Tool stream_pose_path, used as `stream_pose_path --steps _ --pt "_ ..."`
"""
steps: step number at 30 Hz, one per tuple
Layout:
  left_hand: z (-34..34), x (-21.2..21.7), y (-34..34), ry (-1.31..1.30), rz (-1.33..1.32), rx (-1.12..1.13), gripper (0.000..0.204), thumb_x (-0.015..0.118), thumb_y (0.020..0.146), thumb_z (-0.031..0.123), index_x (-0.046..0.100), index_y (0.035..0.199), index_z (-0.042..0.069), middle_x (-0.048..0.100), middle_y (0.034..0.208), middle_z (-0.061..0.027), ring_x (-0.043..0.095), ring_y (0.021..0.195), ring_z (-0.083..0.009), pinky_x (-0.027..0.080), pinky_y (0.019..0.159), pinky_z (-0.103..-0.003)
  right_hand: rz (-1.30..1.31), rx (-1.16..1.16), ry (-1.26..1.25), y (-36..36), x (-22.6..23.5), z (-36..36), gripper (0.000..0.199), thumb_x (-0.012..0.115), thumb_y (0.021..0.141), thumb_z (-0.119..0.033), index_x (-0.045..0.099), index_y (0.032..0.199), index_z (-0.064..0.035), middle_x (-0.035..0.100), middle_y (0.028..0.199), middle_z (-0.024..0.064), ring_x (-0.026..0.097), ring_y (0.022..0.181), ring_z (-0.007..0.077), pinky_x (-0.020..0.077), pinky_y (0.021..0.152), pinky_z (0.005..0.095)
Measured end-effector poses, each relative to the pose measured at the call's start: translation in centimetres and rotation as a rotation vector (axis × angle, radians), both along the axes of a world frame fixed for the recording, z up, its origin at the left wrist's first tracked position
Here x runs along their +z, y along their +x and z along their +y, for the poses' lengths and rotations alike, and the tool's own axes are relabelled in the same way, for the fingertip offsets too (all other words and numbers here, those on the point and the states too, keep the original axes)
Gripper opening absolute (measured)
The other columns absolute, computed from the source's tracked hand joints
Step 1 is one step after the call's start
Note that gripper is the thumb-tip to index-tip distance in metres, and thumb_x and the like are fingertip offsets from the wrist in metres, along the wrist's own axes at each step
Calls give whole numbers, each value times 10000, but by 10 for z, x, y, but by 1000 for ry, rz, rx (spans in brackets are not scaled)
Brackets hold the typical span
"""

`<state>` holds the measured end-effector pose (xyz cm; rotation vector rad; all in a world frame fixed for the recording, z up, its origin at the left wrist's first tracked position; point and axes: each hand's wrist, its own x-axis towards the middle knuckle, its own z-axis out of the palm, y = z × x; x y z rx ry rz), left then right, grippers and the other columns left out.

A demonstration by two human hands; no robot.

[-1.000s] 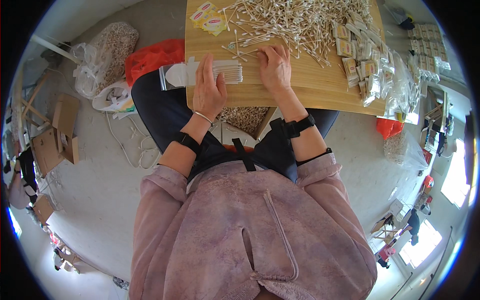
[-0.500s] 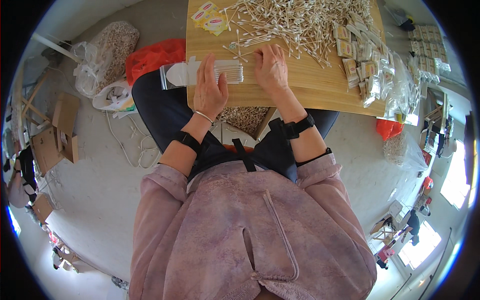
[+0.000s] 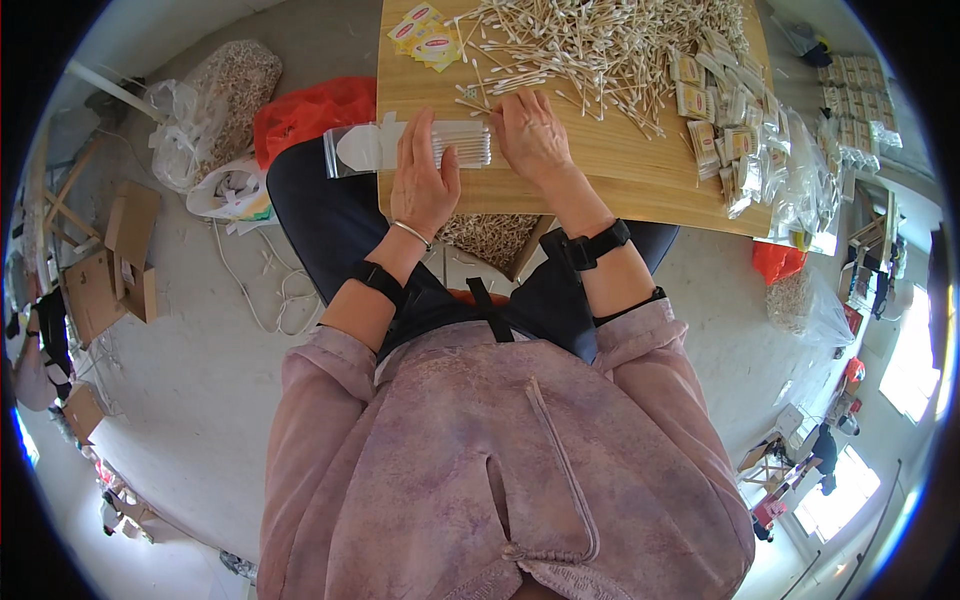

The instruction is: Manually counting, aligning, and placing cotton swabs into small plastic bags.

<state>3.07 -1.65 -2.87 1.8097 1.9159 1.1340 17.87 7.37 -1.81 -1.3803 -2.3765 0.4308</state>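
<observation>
My left hand (image 3: 424, 180) lies with its fingers stretched out over a white card (image 3: 385, 143) and a row of cotton swabs (image 3: 473, 143) at the table's near left edge. A clear plastic sleeve (image 3: 345, 152) sticks out past that edge, around the card's rounded end. Close by the right end of the row is my right hand (image 3: 532, 132), fingers bent and tips drawn together. Its fingertips reach a loose swab (image 3: 471, 103), but what they hold, if anything, is hidden. Yellow printed cards (image 3: 436, 46) lie at the far left of the table.
Loose cotton swabs (image 3: 600, 50) heap across the far side of the wooden table (image 3: 620, 180). Filled packs (image 3: 735, 140) pile up on the right. An open box of swabs (image 3: 490, 235) sits below the near edge. Left of the table stand a red bag (image 3: 310, 115) and a swab-filled bag (image 3: 235, 90).
My right hand has shifted slightly left, closer to the end of the swab row and the loose swab. My left hand stays flat on the card and swabs.
</observation>
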Motion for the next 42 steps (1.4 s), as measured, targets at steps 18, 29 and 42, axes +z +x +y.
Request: stream_pose_path --steps 18,29,42 --pt "1 -5 -10 184 -238 57 308 465 926 63 464 1227 0 553 1161 -191 544 1069 -359 445 902 -378 341 228 61 -9 17 -25 114 608 763 -34 509 818 -45 531 807 105 544 813 308 467 705 394" --pt "1 -7 -8 160 -503 118 157 562 922 126 566 1028 11 668 950 -105 637 855 -166 487 758 -270 377 242 94 -10 16 -36 147 633 729 -10 583 850 -78 559 833 70 559 813 278 485 716 369" --pt "3 -16 -9 234 -555 110 303 532 913 88 458 1181 -32 560 1181 -174 580 1059 -253 455 873 -309 293 18 -18 -16 12 -10 57 664 751 -104 661 807 -113 602 835 35 558 901 267 476 758 369"
